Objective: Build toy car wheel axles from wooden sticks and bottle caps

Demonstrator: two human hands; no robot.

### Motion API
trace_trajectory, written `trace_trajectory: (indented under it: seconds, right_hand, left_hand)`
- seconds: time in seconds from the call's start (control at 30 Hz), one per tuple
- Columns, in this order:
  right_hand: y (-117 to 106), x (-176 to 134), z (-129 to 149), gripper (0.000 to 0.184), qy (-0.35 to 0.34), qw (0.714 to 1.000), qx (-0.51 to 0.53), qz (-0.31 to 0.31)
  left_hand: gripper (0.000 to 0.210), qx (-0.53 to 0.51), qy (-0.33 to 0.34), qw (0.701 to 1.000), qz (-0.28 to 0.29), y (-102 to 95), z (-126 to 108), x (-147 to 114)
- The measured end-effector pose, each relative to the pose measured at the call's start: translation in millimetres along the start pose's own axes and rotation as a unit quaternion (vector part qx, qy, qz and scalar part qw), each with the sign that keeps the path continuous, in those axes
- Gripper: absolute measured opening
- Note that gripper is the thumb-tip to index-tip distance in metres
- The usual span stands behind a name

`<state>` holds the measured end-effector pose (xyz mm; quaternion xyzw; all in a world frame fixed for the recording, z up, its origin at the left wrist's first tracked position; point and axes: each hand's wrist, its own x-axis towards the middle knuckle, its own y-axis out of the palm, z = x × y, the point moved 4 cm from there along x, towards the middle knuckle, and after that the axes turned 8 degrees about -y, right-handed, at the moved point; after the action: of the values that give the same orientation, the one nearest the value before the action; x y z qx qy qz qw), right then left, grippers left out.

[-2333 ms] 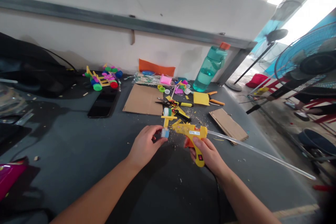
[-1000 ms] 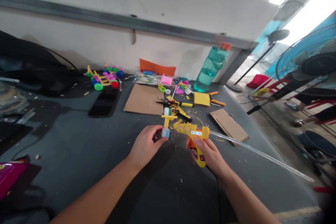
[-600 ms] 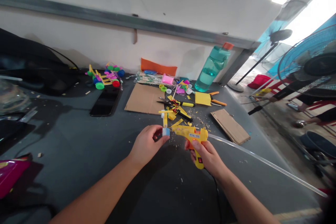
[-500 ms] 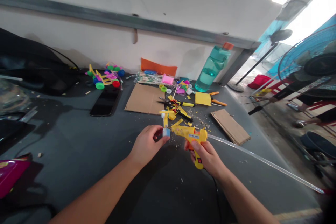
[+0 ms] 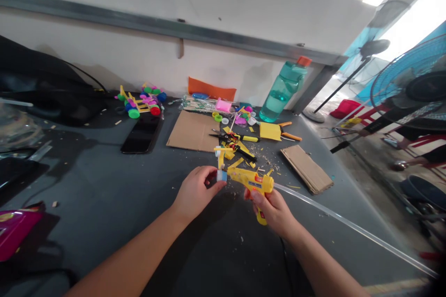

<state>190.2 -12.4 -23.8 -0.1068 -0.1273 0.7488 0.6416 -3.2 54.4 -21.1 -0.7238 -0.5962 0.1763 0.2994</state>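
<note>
Between the thumb and fingers of my left hand point(image 5: 198, 191) is a small blue-and-white block point(image 5: 222, 176). A yellow strip piece point(image 5: 221, 160) with a white cap-like end rises from the block, and a thin yellow stick lies across its top. My right hand point(image 5: 273, 209) is wrapped round the grip of a yellow hot glue gun point(image 5: 249, 180), whose red light shows. The nozzle points left and is at the block; whether it touches, I cannot tell. A long clear glue stick point(image 5: 334, 213) sticks out of the gun's back end.
Behind the hands lie black-and-yellow pliers point(image 5: 240, 139), yellow scraps, a cardboard sheet point(image 5: 191, 130) and bottle caps. A teal water bottle point(image 5: 280, 93) stands near the wall. Folded cardboard point(image 5: 306, 169) lies right, a phone point(image 5: 142, 134) left, beside colourful wheeled models point(image 5: 142, 101). A fan point(image 5: 418, 83) stands beyond the table.
The glue gun has tilted slightly, its rear end dipping and shifting a little left, with its nozzle still at the block. My left hand has barely moved.
</note>
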Motion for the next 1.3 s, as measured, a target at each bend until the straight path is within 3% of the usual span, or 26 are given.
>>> trace_trajectory:
  seconds: [0.3, 0.9, 1.3]
  right_hand:
    - [0, -2, 0, 0.044, 0.010, 0.997, -0.075, 0.004]
    - [1, 0, 11, 0.040, -0.021, 0.994, -0.102, 0.017]
    - [2, 0, 7, 0.042, -0.006, 0.996, -0.093, 0.009]
  left_hand:
    - [0.034, -0.010, 0.001, 1.000, 0.006, 1.4, 1, 0]
    - [0.034, -0.003, 0.003, 1.000, 0.006, 1.8, 2, 1]
    - [0.035, -0.006, 0.004, 1.000, 0.001, 2.1, 2, 1]
